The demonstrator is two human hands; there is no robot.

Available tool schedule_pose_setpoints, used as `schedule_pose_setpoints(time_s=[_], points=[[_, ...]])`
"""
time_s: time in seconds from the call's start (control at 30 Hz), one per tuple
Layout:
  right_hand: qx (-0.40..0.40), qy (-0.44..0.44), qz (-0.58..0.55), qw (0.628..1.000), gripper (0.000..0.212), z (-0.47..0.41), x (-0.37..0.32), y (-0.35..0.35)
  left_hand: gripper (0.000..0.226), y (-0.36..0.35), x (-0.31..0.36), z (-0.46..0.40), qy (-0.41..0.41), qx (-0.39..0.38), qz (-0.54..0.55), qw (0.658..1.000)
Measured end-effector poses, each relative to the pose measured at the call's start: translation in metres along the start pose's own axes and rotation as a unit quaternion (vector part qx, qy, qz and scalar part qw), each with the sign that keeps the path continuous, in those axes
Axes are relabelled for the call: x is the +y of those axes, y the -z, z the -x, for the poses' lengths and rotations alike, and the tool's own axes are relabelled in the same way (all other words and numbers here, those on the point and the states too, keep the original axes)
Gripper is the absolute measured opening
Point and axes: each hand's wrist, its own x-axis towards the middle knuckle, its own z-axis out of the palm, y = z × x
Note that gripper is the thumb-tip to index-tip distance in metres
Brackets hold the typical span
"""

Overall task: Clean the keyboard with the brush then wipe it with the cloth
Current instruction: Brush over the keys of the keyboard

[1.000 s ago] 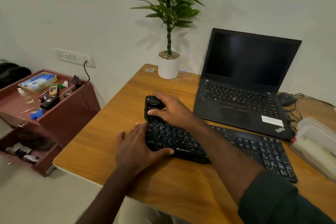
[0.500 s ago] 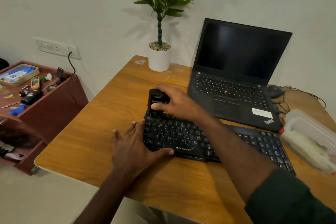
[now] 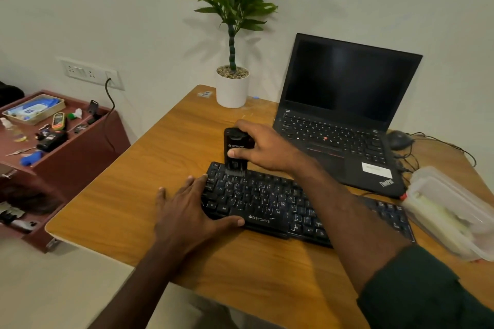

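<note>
A black keyboard (image 3: 267, 203) lies across the wooden desk (image 3: 149, 168) in front of me. My right hand (image 3: 267, 147) grips a black brush (image 3: 235, 151) that stands upright, its bristles on the keys at the keyboard's far left corner. My left hand (image 3: 187, 211) lies flat at the keyboard's left end, fingers straight on the desk and thumb pressed against the keyboard's front edge. No cloth is clearly visible.
An open black laptop (image 3: 342, 115) stands behind the keyboard. A potted plant (image 3: 232, 85) sits at the desk's back edge. A clear plastic box (image 3: 449, 211) lies at the right, a mouse (image 3: 398, 139) and cables behind it. A maroon side cabinet (image 3: 80, 147) with small items stands left.
The brush has stayed at the keyboard's far left corner, standing a little more upright now. The left hand holds its place. The camera view shifted slightly.
</note>
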Motion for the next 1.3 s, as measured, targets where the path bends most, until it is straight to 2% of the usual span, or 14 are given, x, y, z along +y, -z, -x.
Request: schedule_pose_setpoints(time_s=[0.07,0.43,0.5,0.63,0.77,0.97,1.03,1.13,1.3], points=[[-0.006,0.012,-0.002,1.0,0.029,0.004,0.005,-0.008,0.135,0.001,0.001,0.002,-0.001,0.004,0.001,1.0],[-0.136,-0.071,0.077,0.985,0.021,0.038,0.029,0.05,0.135,0.002,0.003,0.002,0.005,0.013,0.004,1.0],[-0.122,-0.063,0.07,0.988,0.02,0.036,0.024,0.053,0.135,0.001,0.003,0.002,0.005,0.015,0.002,1.0],[-0.035,-0.011,0.022,0.999,0.025,0.032,0.007,0.028,0.137,0.001,0.004,0.001,0.008,0.011,0.0,1.0],[-0.05,-0.02,0.028,0.998,0.026,0.039,0.013,0.02,0.135,0.0,0.002,0.002,0.009,0.012,-0.002,1.0],[-0.12,-0.067,0.093,0.986,0.025,0.059,0.031,0.058,0.135,0.0,0.002,0.002,0.002,0.02,-0.002,1.0],[-0.1,-0.071,0.074,0.99,0.024,0.063,0.032,0.065,0.134,-0.001,0.001,0.002,0.0,0.024,-0.002,1.0],[-0.028,-0.05,0.038,0.998,0.029,0.065,0.033,0.055,0.133,-0.002,0.001,0.002,0.0,0.026,-0.007,1.0],[-0.028,-0.043,0.001,0.999,0.031,0.076,0.04,0.041,0.133,-0.002,0.002,0.001,0.001,0.02,-0.016,1.0]])
